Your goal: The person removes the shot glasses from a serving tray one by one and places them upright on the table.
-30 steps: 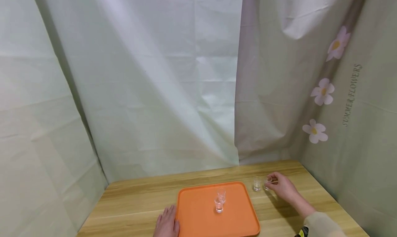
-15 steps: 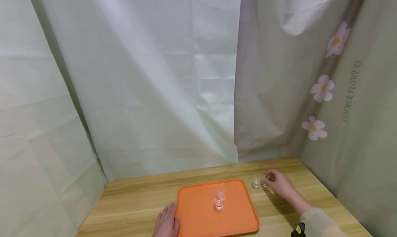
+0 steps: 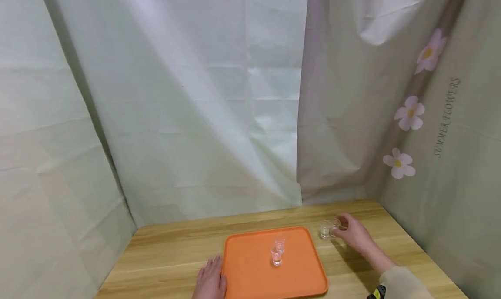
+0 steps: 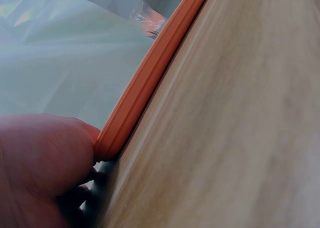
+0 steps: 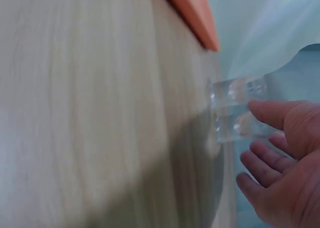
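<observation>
- Just right of the orange tray (image 3: 250, 278), near its far right corner, stands the outer glass (image 3: 334, 225), upright on the table (image 3: 168, 251).
- Between that glass and the tray stands the inner glass (image 3: 324, 229), also upright, just beside its neighbour; whether the two touch I cannot tell.
- Right of the tray, the right hand (image 3: 355, 234) has its thumb and fingers apart about the outer glass, slack rather than clenched; it looks released, though slight contact by the thumb cannot be ruled out.
- On the tray, right of its middle, stand the front glass (image 3: 276, 259) and, just behind it, the back glass (image 3: 279, 245).
- Judging by how things lie, the work seems partway: two glasses on the tray, two off it, and the right hand not yet withdrawn from the outer one.
- Along the tray's left edge, the left hand (image 3: 210, 279) lies flat on the table, grasping nothing, its thumb against the rim.
- Behind the tray and table hangs a pale curtain (image 3: 195, 116).
</observation>
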The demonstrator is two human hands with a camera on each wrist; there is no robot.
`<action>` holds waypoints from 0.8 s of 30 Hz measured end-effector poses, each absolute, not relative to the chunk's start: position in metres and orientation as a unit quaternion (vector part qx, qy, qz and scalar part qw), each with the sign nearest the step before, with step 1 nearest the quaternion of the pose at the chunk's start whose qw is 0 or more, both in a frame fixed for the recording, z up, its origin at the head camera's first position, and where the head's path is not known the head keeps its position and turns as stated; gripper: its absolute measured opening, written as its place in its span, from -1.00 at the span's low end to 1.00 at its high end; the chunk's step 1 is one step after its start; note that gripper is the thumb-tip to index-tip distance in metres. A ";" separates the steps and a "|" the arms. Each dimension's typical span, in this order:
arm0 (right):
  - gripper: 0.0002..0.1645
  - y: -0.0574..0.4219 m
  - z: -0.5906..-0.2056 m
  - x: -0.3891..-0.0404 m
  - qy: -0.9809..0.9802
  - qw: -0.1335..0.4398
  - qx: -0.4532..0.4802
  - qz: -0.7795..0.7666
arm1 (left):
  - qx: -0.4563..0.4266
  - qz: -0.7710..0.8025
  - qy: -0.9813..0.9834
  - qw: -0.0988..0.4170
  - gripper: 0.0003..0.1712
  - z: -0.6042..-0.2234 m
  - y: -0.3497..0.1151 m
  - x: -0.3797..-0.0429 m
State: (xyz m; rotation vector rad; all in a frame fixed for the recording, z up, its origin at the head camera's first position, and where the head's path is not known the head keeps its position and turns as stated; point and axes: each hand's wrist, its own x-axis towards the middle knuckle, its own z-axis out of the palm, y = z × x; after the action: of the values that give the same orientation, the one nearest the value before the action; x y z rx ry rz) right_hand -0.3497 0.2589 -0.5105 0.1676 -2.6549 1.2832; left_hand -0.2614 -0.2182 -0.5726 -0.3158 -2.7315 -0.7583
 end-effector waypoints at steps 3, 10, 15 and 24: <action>-0.10 0.255 -0.504 -0.343 -0.899 0.091 0.057 0.424 | -0.110 -0.261 -0.949 0.140 -0.44 -0.574 -0.218 -0.261; -0.06 0.237 -0.490 -0.333 -0.899 0.122 0.090 0.411 | -0.109 -0.246 -0.952 0.149 -0.43 -0.573 -0.218 -0.260; -0.08 0.222 -0.483 -0.327 -0.897 0.136 0.104 0.406 | -0.115 -0.238 -0.951 0.159 -0.44 -0.575 -0.218 -0.260; -0.17 0.201 -0.479 -0.321 -0.889 0.138 0.134 0.416 | -0.114 -0.250 -0.950 0.149 -0.44 -0.575 -0.217 -0.263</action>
State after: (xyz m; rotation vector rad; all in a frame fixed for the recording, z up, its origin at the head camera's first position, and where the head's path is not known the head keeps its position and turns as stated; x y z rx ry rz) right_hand -0.3206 0.2007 -0.4795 0.3866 -2.5714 1.2040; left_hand -0.2625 -0.2171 -0.5748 -0.3263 -2.7301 -0.7193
